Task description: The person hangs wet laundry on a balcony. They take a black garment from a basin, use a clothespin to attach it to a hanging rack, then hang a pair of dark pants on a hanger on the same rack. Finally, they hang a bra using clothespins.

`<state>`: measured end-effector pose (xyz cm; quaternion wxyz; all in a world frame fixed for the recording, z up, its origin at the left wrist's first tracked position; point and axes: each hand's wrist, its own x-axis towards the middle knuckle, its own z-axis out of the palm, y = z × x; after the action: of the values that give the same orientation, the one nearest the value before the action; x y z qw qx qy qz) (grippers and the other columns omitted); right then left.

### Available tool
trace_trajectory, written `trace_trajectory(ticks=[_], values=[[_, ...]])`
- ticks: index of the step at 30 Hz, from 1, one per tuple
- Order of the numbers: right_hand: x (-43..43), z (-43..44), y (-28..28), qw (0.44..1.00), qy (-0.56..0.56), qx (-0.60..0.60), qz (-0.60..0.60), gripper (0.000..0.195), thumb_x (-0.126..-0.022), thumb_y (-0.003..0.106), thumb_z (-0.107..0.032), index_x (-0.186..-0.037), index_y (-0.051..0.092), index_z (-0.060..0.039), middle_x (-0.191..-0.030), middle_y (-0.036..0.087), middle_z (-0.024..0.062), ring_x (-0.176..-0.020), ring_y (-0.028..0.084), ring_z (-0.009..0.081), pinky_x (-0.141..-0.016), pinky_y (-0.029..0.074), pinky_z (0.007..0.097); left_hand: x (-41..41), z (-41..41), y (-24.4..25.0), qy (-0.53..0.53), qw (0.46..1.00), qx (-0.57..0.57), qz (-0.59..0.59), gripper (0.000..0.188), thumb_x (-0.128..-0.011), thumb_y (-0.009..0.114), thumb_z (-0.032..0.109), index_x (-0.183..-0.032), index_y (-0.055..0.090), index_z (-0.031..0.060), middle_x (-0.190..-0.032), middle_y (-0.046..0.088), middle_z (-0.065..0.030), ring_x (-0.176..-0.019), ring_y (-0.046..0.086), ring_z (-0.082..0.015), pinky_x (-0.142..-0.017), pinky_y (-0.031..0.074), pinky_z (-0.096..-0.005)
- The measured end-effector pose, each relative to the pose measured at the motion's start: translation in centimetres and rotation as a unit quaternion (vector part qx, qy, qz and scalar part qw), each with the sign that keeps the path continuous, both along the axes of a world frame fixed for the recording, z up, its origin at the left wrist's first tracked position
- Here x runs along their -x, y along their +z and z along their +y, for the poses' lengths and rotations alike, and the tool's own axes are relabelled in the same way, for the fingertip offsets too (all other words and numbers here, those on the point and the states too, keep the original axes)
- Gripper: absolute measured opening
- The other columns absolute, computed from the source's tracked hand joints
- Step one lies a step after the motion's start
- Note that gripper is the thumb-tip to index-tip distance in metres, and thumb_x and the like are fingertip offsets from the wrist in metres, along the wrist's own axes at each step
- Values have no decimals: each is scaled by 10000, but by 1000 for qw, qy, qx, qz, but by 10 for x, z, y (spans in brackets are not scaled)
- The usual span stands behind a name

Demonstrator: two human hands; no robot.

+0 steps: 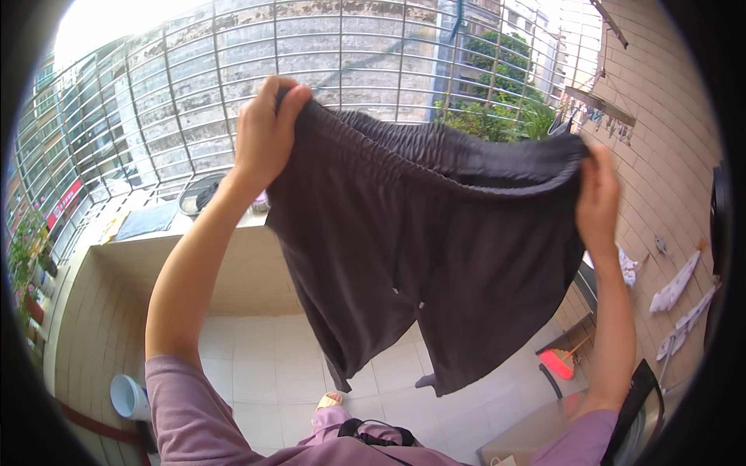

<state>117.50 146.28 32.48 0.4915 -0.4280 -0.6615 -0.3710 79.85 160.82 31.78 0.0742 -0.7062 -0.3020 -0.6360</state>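
Observation:
A pair of dark shorts (361,244) hangs spread out in the air before me, waistband up. My left hand (265,128) grips one end of the gathered elastic waistband, thumb on top. At the opposite end my right hand (600,198) holds the waistband, slightly blurred and lower than the left. A drawstring (397,268) with pale tips dangles at the front. Both legs fall loose above the tiled floor, and the waist opening shows on the right side.
Metal window bars (192,105) stand beyond a ledge holding a folded cloth (145,221) and a basin (192,195). A white bucket (129,397) is at the lower left. At right are a broom (558,363), hanging rags (676,282) and a clip hanger (600,106).

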Motion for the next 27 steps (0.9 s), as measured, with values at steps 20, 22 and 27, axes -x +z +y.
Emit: trace_trajectory(ticks=[20, 22, 27], values=[[57, 149, 252, 929, -256, -269, -8, 121, -862, 547, -114, -851, 527, 4, -785, 618, 177, -764, 591, 378, -646, 445, 446, 56, 235, -231, -279, 750, 593, 90, 624, -831, 602, 515, -1014, 627, -82, -916, 638, -77, -847, 563, -125, -746, 452, -279], [77, 165, 276, 909, -316, -272, 6, 139, -863, 544, -140, -817, 518, -11, -771, 617, 173, -773, 596, 378, -658, 451, 457, 64, 258, -246, -269, 760, 586, 81, 454, -856, 629, 363, -1035, 627, -54, -920, 646, -47, -846, 564, -109, -747, 456, -264], [134, 203, 308, 880, -366, -300, 43, 44, -815, 555, -68, -830, 558, -27, -817, 645, 140, -788, 619, 349, -677, 480, 439, 88, 313, -237, -249, 850, 455, -86, 170, -862, 608, 119, -881, 635, -48, -728, 604, 16, -695, 496, -66, -619, 432, -265]])
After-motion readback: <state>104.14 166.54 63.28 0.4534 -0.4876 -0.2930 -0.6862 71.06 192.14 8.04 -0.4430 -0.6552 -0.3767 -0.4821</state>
